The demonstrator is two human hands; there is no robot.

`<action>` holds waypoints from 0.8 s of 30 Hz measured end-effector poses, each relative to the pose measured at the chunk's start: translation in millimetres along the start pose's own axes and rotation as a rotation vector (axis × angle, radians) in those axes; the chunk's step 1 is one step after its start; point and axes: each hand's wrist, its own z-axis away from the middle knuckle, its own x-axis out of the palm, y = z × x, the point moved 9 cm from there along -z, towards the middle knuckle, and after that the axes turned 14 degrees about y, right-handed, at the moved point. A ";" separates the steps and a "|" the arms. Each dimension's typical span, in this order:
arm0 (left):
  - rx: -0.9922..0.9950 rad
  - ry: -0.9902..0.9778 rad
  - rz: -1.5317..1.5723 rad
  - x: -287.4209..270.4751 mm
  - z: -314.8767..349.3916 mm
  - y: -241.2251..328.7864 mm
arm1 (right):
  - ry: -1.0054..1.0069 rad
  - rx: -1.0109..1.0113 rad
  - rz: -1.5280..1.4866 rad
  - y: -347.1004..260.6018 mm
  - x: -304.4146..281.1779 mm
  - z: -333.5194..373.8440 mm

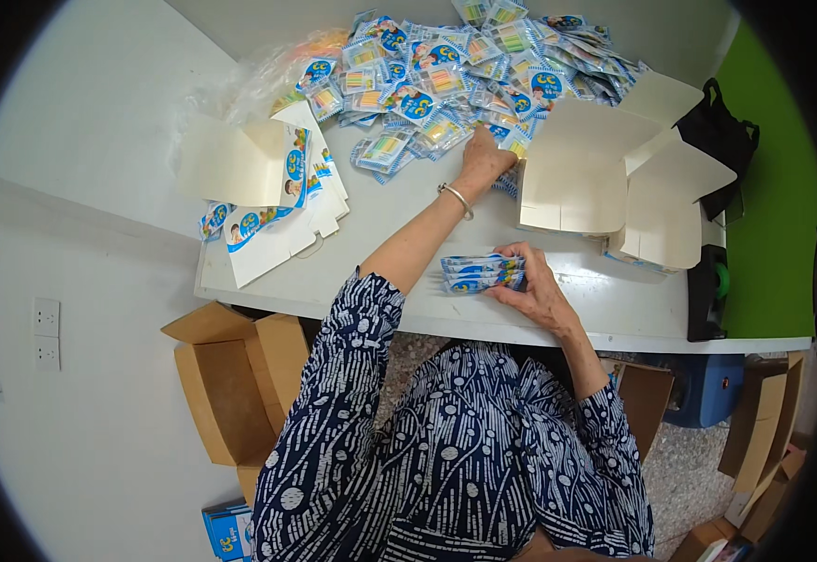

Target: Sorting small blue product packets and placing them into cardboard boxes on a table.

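A person at a white table (390, 220), hands apart, one at a pile of packets and one holding a short stack.

The pile (441, 84), blue, white and clear, spreads along the table's far side. Two open white boxes (572, 164) stand right of it; flat white cartons (277, 245) lie at the left. The left hand (486, 161) reaches to the pile's near edge, beside the nearer box, fingers down among the packets; whether they grip one cannot be told. The right hand (542, 295), near the table's front edge, clamps the stack (474, 273) between thumb and fingers, packets layered together. A bracelet (455, 199) circles the left wrist.
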 end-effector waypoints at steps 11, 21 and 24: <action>0.023 0.139 0.191 -145.0 -50.5 -12.1 | -0.002 0.066 -0.031 7.2 -2.5 2.0; 0.075 -0.084 -0.380 -173.6 -50.8 -78.5 | -0.033 0.087 -0.028 5.6 1.4 2.7; 0.100 -0.121 -0.511 -172.0 -45.4 -71.8 | -0.034 0.088 -0.022 5.6 3.2 2.0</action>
